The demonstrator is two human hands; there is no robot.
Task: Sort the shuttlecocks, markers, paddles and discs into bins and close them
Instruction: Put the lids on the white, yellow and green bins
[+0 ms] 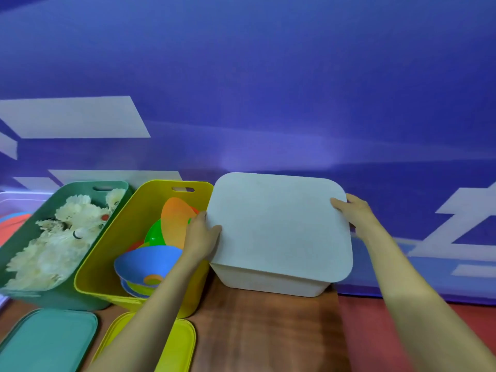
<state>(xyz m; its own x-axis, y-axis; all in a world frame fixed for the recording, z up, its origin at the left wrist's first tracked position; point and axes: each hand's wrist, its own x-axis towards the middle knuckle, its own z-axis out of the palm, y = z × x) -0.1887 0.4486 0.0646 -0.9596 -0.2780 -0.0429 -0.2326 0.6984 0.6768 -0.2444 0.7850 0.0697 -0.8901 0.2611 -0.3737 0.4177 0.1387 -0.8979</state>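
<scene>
Both hands grip the white lid (pixel 279 226) sitting on the white bin (pixel 273 281), left hand (pixel 200 237) and right hand (pixel 354 213) pinching opposite edges. Yellow bin (pixel 107 253) of discs (pixel 146 264) and green bin (pixel 26 237) of shuttlecocks (pixel 53 240) stand open beside it on the desk (pixel 268 331).

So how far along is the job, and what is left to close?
Done: white feathered shuttlecocks lie in the green plastic bin, coloured discs in the yellow plastic bin. In hand: the left hand and right hand grip the white speckled lid on the white bin. Left: those two bins are open, the green lid and yellow lid lying on the wooden table.
</scene>
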